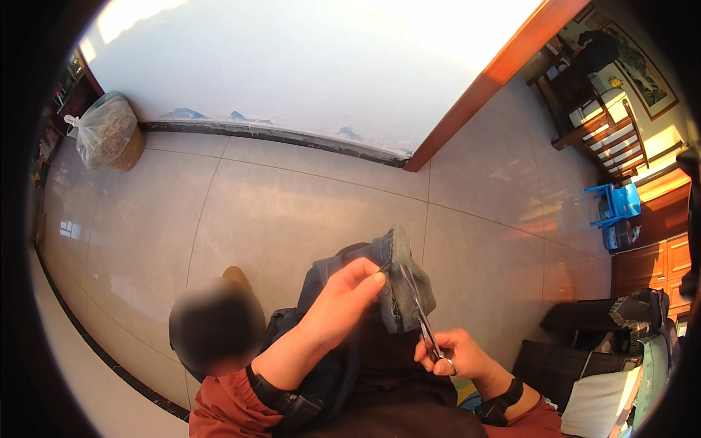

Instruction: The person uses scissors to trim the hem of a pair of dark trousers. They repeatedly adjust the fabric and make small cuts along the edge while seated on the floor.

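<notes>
A piece of grey-green fabric (417,295) with frayed edges lies over the lap at the centre. My left hand (353,293) pinches its frayed edge between thumb and fingers. In my right hand (457,353) is a pair of metal scissors (420,312), with fingers at the handle loops. The blades point up and to the left and lie against the fabric, close to my left fingertips. Whether they are cutting through it cannot be told. Dark cloth covers the lap beneath.
A person's dark-haired head (216,326) is close at lower left. A tied plastic bag (107,131) stands by the white wall. Dark woven seating (564,367) with a pale cushion (599,391) is at lower right. Farther right are a blue plastic stool (624,202) and another person (598,50).
</notes>
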Available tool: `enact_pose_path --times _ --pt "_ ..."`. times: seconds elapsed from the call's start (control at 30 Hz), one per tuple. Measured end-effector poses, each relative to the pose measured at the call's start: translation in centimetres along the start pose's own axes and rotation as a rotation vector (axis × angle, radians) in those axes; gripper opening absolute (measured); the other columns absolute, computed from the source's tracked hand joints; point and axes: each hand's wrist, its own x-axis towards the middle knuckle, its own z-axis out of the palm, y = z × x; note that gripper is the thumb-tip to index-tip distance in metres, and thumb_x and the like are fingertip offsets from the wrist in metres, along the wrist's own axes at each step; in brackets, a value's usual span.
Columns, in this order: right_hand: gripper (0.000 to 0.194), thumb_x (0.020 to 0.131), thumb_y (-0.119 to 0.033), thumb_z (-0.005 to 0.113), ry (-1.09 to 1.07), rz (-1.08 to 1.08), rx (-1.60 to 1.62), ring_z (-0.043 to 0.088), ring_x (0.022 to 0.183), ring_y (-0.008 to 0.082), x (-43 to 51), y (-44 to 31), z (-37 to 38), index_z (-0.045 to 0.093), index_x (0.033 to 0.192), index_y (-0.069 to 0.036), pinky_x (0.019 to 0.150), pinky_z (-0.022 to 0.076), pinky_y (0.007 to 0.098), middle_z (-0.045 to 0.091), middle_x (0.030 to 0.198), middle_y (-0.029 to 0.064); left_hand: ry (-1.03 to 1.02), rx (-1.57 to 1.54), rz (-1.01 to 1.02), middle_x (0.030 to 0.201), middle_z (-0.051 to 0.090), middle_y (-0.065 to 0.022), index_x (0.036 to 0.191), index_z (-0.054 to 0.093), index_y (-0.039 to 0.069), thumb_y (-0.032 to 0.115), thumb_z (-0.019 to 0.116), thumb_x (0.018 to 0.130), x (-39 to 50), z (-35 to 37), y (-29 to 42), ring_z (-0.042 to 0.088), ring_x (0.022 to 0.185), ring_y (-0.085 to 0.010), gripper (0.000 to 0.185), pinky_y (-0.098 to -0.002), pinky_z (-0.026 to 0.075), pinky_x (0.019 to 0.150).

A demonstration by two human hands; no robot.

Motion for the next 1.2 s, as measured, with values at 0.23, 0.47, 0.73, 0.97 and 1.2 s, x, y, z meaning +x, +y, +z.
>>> enact_pose_path --times 0.23,0.47,0.73,0.97,1.2 --pt "0.056 0.070 -0.044 0.077 -0.006 0.053 -0.003 0.048 0.064 0.0073 0.5 0.1 -0.1 0.060 0.095 0.003 0.057 0.0389 0.0201 0.054 0.072 0.0017 0.004 0.093 0.004 0.082 0.050 0.0070 0.088 0.053 0.010 0.017 0.053 0.092 -0.3 0.0 0.3 0.043 0.077 -0.0026 0.009 -0.0193 0.037 0.071" --pt "0.040 0.077 -0.034 0.074 -0.017 0.031 -0.009 0.047 0.066 0.0057 0.6 0.0 0.0 0.060 0.093 0.000 0.063 0.0412 0.0219 0.052 0.071 -0.0028 0.012 0.101 -0.017 0.085 0.051 0.0058 0.088 0.053 0.007 0.015 0.052 0.092 -0.2 -0.1 0.1 0.045 0.081 -0.0033 0.009 -0.0204 0.038 0.076" --pt "0.038 0.078 -0.031 0.074 -0.020 0.022 -0.007 0.047 0.067 0.0056 0.7 0.1 -0.1 0.060 0.095 0.000 0.063 0.0413 0.0218 0.052 0.072 -0.0029 -0.005 0.092 0.001 0.085 0.052 0.0053 0.089 0.054 0.007 0.015 0.052 0.092 -0.3 0.0 0.1 0.045 0.082 -0.0036 0.009 -0.0207 0.038 0.077" --pt "0.024 0.076 -0.016 0.076 0.102 0.062 0.068 0.051 0.064 0.0046 0.6 -0.1 0.3 0.063 0.088 0.000 0.059 0.0420 0.0194 0.058 0.072 -0.0003 0.005 0.169 0.025 0.084 0.052 0.0054 0.088 0.054 0.006 0.015 0.053 0.092 -0.3 0.1 0.0 0.045 0.082 -0.0037 0.010 -0.0211 0.039 0.077" --pt "0.025 0.076 -0.021 0.075 0.132 -0.010 0.007 0.054 0.063 0.0084 1.5 0.2 1.1 0.062 0.082 0.000 0.058 0.0440 0.0220 0.057 0.064 0.0016 -0.023 0.252 0.074 0.080 0.051 0.0058 0.086 0.054 0.006 0.015 0.055 0.091 -0.4 0.0 0.2 0.043 0.077 -0.0031 0.010 -0.0203 0.038 0.071"
